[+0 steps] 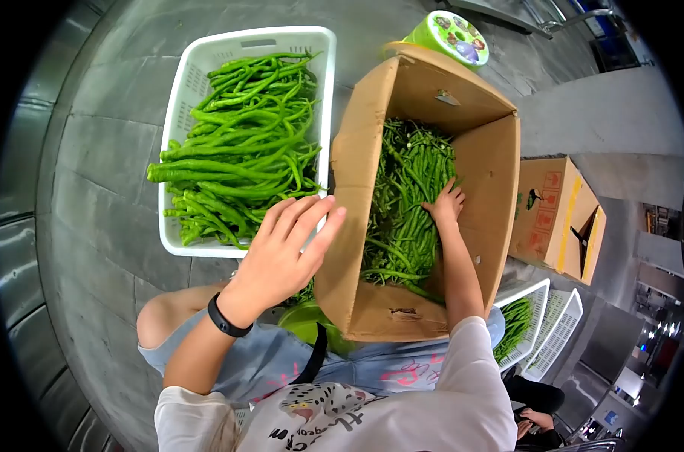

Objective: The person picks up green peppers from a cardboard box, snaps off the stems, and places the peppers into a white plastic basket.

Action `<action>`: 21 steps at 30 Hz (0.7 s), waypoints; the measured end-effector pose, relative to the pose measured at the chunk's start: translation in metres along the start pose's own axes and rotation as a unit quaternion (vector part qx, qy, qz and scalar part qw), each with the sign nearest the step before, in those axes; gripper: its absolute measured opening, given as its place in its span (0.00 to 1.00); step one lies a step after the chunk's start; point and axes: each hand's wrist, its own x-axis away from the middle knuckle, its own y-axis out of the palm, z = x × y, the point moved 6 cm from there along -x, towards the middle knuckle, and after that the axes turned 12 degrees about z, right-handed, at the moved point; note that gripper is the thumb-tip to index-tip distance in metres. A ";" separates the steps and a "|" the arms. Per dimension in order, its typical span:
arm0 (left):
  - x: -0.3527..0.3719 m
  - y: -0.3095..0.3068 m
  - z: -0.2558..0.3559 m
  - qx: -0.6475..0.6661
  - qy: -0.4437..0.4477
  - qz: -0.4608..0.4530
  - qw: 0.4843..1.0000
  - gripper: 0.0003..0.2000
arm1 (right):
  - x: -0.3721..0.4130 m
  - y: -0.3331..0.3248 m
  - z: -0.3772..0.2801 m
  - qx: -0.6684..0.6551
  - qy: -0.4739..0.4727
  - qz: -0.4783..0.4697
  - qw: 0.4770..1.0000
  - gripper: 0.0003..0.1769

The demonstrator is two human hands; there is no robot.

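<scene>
R hand [445,205] is down inside the box [357,279], fingers spread flat on the peppers [402,218], palm down, nothing lifted. Can't tell if a stem is caught under the palm. L hand [281,256] hangs in the air, fingers loosely apart, empty, over the near right corner of the basket [187,105] & just beside the box's left wall. Black band [225,320] on that wrist.

Progress, judged from how things lie: the basket already carries a heap [236,151] of long green peppers, laid mostly lengthwise & piled above the rim at the near end, while the far end shows bare mesh. The box leans toward the person, its near end over the lap, w/ a thick layer left in it. So a good part looks moved over, w/ plenty left in the box.

Around:
- green tub [300,320] just under the box's near left corner
- round green stool top [451,34] behind the box
- smaller printed carton [545,211] to the right
- more white baskets [560,324] lower right, one w/ peppers in it
- another person's hand [538,418] at the bottom right edge
- grey tile floor [108,166] under it all

In the way: the box's tall left wall stands btw the two hands & btw its own peppers & the basket
</scene>
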 end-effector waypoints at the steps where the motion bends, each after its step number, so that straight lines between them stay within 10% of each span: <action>1: 0.000 0.002 -0.001 -0.002 -0.001 -0.002 1.000 0.28 | -0.002 0.004 -0.008 -0.012 0.015 -0.004 1.000 0.68; 5: -0.001 0.011 -0.006 -0.021 0.015 -0.023 0.999 0.29 | -0.026 0.022 0.006 -0.151 0.094 -0.007 0.984 0.63; 6: -0.001 0.014 -0.006 -0.024 0.024 -0.029 0.999 0.30 | -0.014 -0.004 0.000 -0.135 0.087 0.039 0.986 0.44; 9: 0.000 0.022 -0.002 -0.031 0.059 -0.045 0.997 0.28 | -0.014 -0.009 0.007 -0.251 0.148 -0.009 0.957 0.31; 11: 0.003 0.028 0.008 -0.044 0.094 -0.058 0.993 0.25 | -0.010 0.008 0.006 -0.580 0.154 -0.140 0.788 0.14; 19: 0.004 0.048 0.058 0.156 0.030 -0.047 0.986 0.21 | 0.130 -0.154 -0.013 -0.724 0.080 -0.035 0.684 0.21; 21: 0.005 0.067 0.058 0.283 -0.131 -0.069 0.948 0.33 | 0.169 -0.178 -0.030 -0.726 0.040 0.017 0.686 0.21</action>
